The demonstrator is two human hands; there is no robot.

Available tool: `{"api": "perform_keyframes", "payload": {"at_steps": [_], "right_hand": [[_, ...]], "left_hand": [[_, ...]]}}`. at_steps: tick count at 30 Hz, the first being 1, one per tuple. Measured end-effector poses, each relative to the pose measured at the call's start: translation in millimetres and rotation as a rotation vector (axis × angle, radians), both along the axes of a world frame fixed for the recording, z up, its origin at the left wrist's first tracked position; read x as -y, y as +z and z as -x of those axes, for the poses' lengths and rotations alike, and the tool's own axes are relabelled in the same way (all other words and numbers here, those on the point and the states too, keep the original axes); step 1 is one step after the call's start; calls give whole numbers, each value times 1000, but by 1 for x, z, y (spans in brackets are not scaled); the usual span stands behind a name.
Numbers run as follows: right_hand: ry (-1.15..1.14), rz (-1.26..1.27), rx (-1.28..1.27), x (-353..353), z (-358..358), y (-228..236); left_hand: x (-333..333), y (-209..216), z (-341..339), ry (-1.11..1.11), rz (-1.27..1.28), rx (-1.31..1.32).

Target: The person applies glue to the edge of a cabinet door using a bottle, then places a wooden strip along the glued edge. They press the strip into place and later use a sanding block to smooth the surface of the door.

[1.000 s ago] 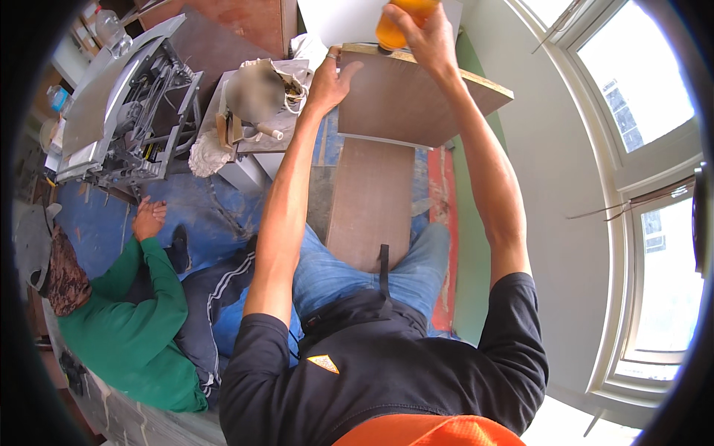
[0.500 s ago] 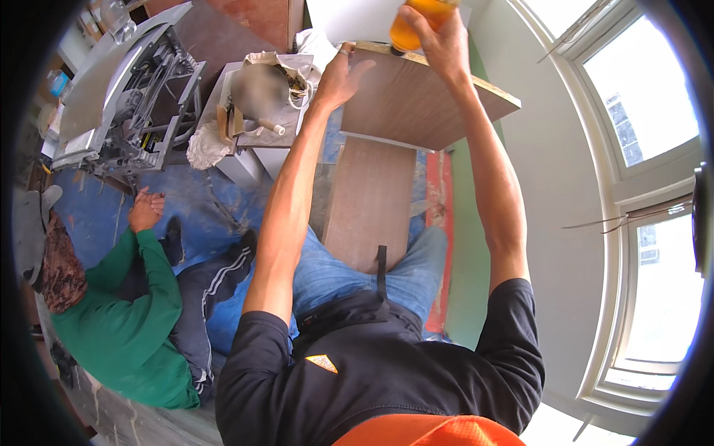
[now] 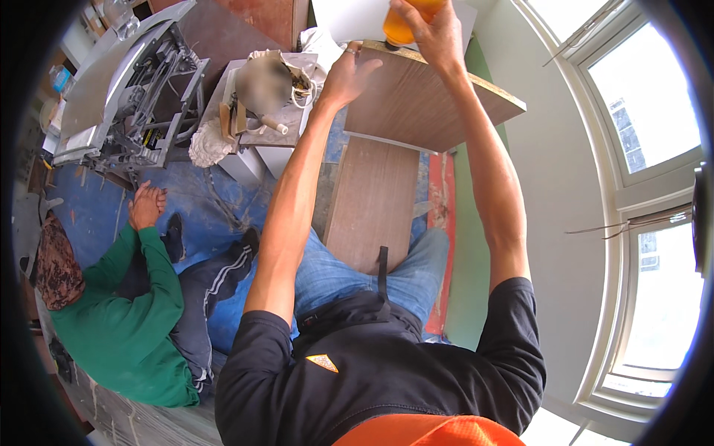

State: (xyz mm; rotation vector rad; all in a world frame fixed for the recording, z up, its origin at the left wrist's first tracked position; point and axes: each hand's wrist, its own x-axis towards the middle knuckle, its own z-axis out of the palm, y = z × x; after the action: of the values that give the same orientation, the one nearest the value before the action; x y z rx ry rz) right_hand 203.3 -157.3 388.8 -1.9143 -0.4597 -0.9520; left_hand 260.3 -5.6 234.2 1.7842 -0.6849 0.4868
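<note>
A brown wood-grain board (image 3: pixel 424 100) stands raised on its edge in front of me, with a pale, rough edge on top. My left hand (image 3: pixel 348 78) grips its left upper corner, thumb stretched along the face and fingertips partly hidden behind it. An orange bottle (image 3: pixel 400 28) is in my right hand (image 3: pixel 440 41); its dark tip points down at the board's top edge. Whether tip and edge touch, I cannot tell. Another wood-grain board (image 3: pixel 372 201) lies flat below, reaching toward my legs.
On my left a person in a green top (image 3: pixel 130 320) sits with hands clasped. Beyond are a small cabinet (image 3: pixel 256 137) carrying a bag and scraps, and a grey metal-framed machine (image 3: pixel 137 89). A wall with windows (image 3: pixel 643 97) runs along my right.
My right hand has moved the bottle a little left along the board's top edge, closer to my left hand. The left hand keeps its hold on the corner.
</note>
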Motion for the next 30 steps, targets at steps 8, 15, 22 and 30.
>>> {"api": "perform_keyframes", "payload": {"at_steps": [8, 15, 22, 30], "right_hand": [[152, -74, -103, -27, -11, -1], [100, -74, -111, 4, 6, -5], [131, -29, -94, -44, -7, -4], [109, -41, -67, -21, -1, -3]], "left_hand": [[-6, -2, -1, -18, -8, -60], [0, 1, -1, 8, -21, -40], [-9, 5, 6, -98, 23, -132], [0, -2, -1, 13, 1, -3]]}}
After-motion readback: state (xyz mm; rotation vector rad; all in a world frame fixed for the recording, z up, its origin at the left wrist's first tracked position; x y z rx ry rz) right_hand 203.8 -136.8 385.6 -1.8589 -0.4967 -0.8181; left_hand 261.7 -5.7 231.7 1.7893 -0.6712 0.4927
